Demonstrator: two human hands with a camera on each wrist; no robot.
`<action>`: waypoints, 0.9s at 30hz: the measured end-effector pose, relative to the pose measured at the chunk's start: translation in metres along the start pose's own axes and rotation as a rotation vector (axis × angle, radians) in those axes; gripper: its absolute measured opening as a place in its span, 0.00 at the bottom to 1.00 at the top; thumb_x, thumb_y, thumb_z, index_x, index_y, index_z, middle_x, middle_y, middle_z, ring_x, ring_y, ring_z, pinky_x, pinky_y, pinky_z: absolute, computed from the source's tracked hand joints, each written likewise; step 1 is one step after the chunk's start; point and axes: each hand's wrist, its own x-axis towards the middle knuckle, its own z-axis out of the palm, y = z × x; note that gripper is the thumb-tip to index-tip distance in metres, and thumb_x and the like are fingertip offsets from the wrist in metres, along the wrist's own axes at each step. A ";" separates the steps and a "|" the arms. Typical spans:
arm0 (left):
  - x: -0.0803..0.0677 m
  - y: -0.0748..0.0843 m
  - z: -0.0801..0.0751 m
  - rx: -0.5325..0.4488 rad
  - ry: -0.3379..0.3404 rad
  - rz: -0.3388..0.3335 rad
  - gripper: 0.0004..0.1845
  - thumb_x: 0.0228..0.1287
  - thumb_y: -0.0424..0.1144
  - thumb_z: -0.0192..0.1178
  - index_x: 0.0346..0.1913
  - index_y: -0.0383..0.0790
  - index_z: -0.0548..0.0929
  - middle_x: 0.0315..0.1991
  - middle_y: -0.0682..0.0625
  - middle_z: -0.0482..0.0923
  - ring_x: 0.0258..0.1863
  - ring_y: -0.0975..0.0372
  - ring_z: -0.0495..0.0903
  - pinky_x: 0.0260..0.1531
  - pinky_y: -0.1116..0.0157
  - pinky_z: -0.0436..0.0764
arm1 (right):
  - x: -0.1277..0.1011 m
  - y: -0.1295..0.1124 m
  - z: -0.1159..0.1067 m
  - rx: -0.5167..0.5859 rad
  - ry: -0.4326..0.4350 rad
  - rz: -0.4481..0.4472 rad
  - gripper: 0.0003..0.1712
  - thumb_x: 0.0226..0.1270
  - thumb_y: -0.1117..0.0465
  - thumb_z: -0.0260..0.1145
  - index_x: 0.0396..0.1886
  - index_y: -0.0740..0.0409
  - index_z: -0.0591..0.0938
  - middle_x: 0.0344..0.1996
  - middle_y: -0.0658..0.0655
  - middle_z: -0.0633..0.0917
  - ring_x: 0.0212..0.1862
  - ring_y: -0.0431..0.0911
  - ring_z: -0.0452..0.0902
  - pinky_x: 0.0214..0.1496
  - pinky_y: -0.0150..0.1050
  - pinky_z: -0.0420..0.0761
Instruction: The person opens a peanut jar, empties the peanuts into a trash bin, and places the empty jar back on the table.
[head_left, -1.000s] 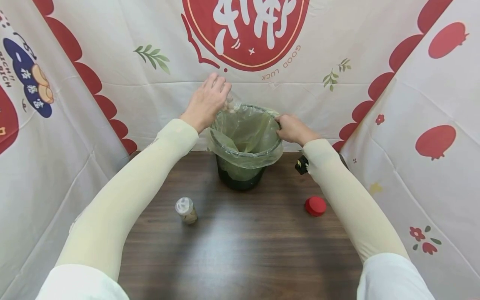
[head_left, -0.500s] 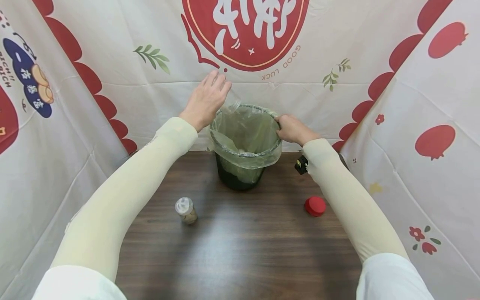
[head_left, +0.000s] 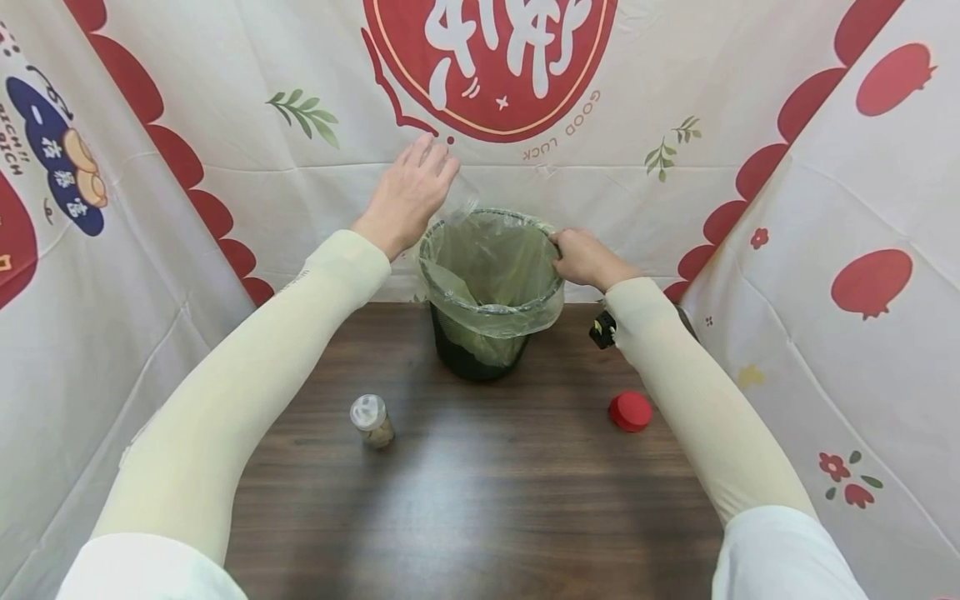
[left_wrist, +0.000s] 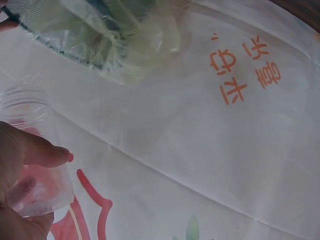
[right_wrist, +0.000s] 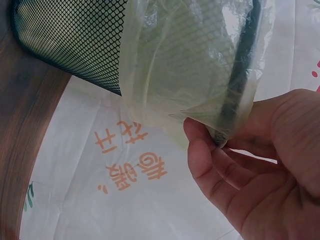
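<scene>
My left hand point(head_left: 411, 192) grips a clear plastic jar point(left_wrist: 24, 102) with a threaded, lidless mouth. In the left wrist view the jar looks empty; in the head view its mouth tilts down at the bin's left rim, mostly hidden by the hand. My right hand point(head_left: 588, 257) pinches the rim of a dark mesh wastebasket point(right_wrist: 75, 40) and its liner between thumb and fingers. The pale translucent bin bag point(head_left: 487, 321) lines the wastebasket and folds over its rim.
A small clear-lidded jar point(head_left: 372, 422) with brownish contents stands on the wooden table point(head_left: 480, 500), front left of the wastebasket. A red cap point(head_left: 631, 412) lies to the right, near a black object point(head_left: 603, 329) by the right forearm. Printed cloth point(head_left: 225, 133) hangs at the back and sides.
Pale pieces seen at the tilted jar's mouth have dropped into the lined wastebasket. My left hand has drifted slightly up and left with the jar. My right hand keeps its hold.
</scene>
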 end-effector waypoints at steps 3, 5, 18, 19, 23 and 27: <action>0.002 -0.001 -0.006 -0.028 0.000 -0.011 0.30 0.68 0.25 0.67 0.71 0.26 0.71 0.72 0.29 0.71 0.76 0.39 0.66 0.82 0.51 0.66 | 0.000 0.000 0.000 0.001 -0.001 -0.002 0.32 0.80 0.71 0.56 0.79 0.78 0.65 0.75 0.79 0.71 0.65 0.67 0.79 0.58 0.56 0.79; 0.004 -0.002 -0.009 -0.047 0.007 -0.020 0.31 0.68 0.26 0.66 0.73 0.26 0.70 0.72 0.30 0.71 0.75 0.39 0.67 0.82 0.52 0.68 | 0.000 0.000 0.000 0.000 -0.004 0.000 0.32 0.80 0.71 0.56 0.79 0.78 0.64 0.75 0.79 0.70 0.67 0.68 0.78 0.59 0.56 0.79; 0.007 -0.004 -0.017 -0.132 0.040 -0.042 0.36 0.67 0.26 0.66 0.76 0.29 0.68 0.72 0.32 0.72 0.75 0.41 0.67 0.81 0.52 0.69 | -0.002 0.000 0.000 0.008 0.019 0.010 0.33 0.79 0.70 0.55 0.80 0.77 0.64 0.76 0.79 0.69 0.65 0.67 0.78 0.61 0.57 0.79; 0.007 -0.003 -0.016 -0.137 0.028 -0.047 0.37 0.67 0.27 0.67 0.77 0.29 0.68 0.72 0.32 0.71 0.76 0.41 0.67 0.82 0.52 0.68 | -0.002 0.000 0.001 0.005 0.019 0.011 0.33 0.79 0.70 0.55 0.80 0.77 0.64 0.76 0.79 0.69 0.66 0.67 0.78 0.62 0.57 0.79; 0.003 0.002 -0.007 -0.122 -0.007 -0.044 0.36 0.69 0.29 0.69 0.77 0.29 0.68 0.75 0.31 0.71 0.77 0.41 0.67 0.81 0.52 0.68 | 0.000 0.001 0.002 -0.005 0.008 0.015 0.33 0.80 0.70 0.55 0.80 0.76 0.64 0.77 0.78 0.69 0.69 0.68 0.76 0.62 0.57 0.79; -0.002 0.006 0.005 -0.071 -0.019 -0.006 0.33 0.69 0.27 0.70 0.74 0.29 0.71 0.72 0.31 0.73 0.75 0.40 0.68 0.80 0.52 0.70 | 0.000 0.001 0.003 -0.004 -0.003 0.018 0.33 0.81 0.70 0.54 0.80 0.77 0.63 0.78 0.78 0.68 0.71 0.69 0.74 0.61 0.56 0.79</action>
